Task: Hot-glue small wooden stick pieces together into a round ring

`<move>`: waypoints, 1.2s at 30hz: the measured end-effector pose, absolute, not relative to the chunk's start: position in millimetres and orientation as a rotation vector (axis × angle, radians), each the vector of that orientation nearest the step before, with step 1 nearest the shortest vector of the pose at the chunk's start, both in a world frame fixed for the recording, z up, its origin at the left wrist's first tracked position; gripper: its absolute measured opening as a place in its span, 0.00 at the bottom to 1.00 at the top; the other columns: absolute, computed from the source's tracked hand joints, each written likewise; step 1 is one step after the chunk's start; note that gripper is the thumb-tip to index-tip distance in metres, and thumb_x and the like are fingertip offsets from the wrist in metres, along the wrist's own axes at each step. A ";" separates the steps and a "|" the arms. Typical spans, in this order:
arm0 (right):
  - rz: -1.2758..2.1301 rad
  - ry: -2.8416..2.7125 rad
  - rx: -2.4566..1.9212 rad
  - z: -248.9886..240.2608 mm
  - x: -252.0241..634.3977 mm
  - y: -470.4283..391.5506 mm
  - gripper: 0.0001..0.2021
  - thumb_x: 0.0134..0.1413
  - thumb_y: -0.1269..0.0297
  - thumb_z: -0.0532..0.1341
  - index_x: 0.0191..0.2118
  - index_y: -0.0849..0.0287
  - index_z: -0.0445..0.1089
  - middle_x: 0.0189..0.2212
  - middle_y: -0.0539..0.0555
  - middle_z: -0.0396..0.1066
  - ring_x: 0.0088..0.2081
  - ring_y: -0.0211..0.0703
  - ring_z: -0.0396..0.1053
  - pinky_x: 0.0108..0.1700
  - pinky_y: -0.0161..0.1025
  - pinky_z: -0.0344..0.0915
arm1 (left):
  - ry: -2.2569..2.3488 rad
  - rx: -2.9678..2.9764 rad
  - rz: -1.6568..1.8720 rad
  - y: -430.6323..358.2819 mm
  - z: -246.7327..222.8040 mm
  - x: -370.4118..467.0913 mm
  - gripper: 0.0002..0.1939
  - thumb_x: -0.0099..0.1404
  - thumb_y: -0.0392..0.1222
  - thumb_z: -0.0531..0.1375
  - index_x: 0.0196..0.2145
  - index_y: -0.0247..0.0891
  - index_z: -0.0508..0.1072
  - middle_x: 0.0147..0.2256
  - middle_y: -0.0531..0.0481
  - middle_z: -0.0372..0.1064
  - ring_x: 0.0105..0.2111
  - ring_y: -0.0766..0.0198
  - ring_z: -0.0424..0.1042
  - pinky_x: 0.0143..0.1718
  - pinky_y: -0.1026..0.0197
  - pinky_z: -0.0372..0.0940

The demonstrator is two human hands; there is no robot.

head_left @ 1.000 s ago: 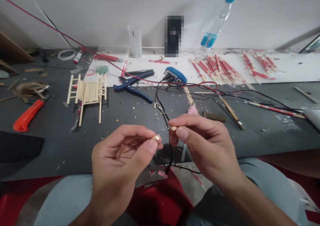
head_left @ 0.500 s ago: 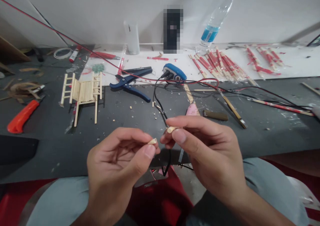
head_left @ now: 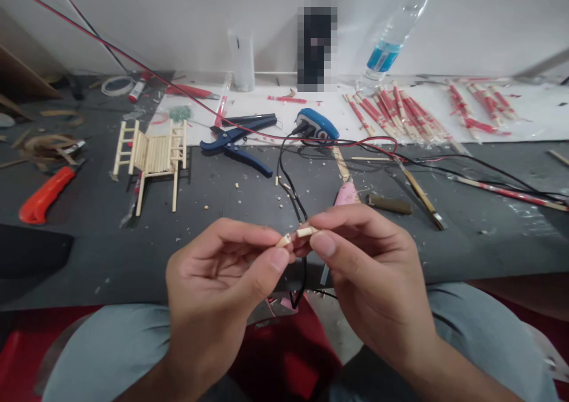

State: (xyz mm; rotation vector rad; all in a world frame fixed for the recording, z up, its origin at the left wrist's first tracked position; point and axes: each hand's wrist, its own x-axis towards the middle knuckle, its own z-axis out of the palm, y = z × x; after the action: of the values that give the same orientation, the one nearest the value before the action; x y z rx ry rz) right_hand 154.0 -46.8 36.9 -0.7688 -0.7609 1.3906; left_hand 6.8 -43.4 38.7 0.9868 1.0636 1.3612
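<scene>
Between the thumb and forefinger of my left hand (head_left: 226,271) is a short pale wooden stick piece (head_left: 283,241), its notched end facing right. My right hand (head_left: 368,259) pinches a second short wooden stick piece (head_left: 304,232), which points left. The two ends are very close; whether they touch I cannot tell. Both hands are above the front edge of the grey table (head_left: 133,259). Beyond them, to the left, stands a small chair-like model made of thin sticks (head_left: 155,156).
Blue cutters (head_left: 235,147), an orange-handled tool (head_left: 47,194) and a blue device with cables (head_left: 316,124) lie around. A pink-handled tool (head_left: 347,194), a brush (head_left: 418,194) and red-wrapped stick bundles (head_left: 400,111) are right. A water bottle (head_left: 386,52) leans at the back.
My hands have come closer together, the left one moving right and slightly up. The right-hand piece now shows more of its side. The whole view has shifted slightly.
</scene>
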 end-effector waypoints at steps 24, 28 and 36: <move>1.312 -0.769 -0.942 35.5 154.6 -51.2 0.11 0.50 0.76 0.75 0.32 0.49 0.83 0.28 0.47 0.83 0.29 0.39 0.81 0.33 0.35 0.79 | 1.183 1.023 1.355 -43.4 40.0 11.7 0.14 0.54 0.29 0.74 0.28 0.51 0.85 0.28 0.59 0.83 0.27 0.66 0.82 0.32 0.69 0.79; 1.294 -0.780 -0.954 35.6 153.5 -50.6 0.10 0.51 0.74 0.75 0.32 0.48 0.82 0.28 0.47 0.83 0.28 0.41 0.81 0.32 0.37 0.81 | 1.211 1.043 1.369 -43.5 39.6 11.6 0.13 0.53 0.30 0.74 0.27 0.51 0.85 0.28 0.59 0.83 0.26 0.66 0.82 0.30 0.68 0.78; 1.287 -0.785 -0.948 32.3 152.8 -52.1 0.11 0.53 0.75 0.74 0.33 0.47 0.83 0.27 0.47 0.83 0.28 0.42 0.82 0.31 0.38 0.82 | 1.244 1.075 1.359 -44.5 36.7 10.6 0.13 0.55 0.31 0.75 0.28 0.55 0.86 0.29 0.61 0.84 0.26 0.69 0.81 0.28 0.72 0.77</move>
State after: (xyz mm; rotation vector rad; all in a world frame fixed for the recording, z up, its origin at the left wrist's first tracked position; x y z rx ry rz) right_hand 152.8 -52.1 32.3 -0.9479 -0.7848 1.2873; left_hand 10.6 -44.5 36.7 1.0755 1.2438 1.3593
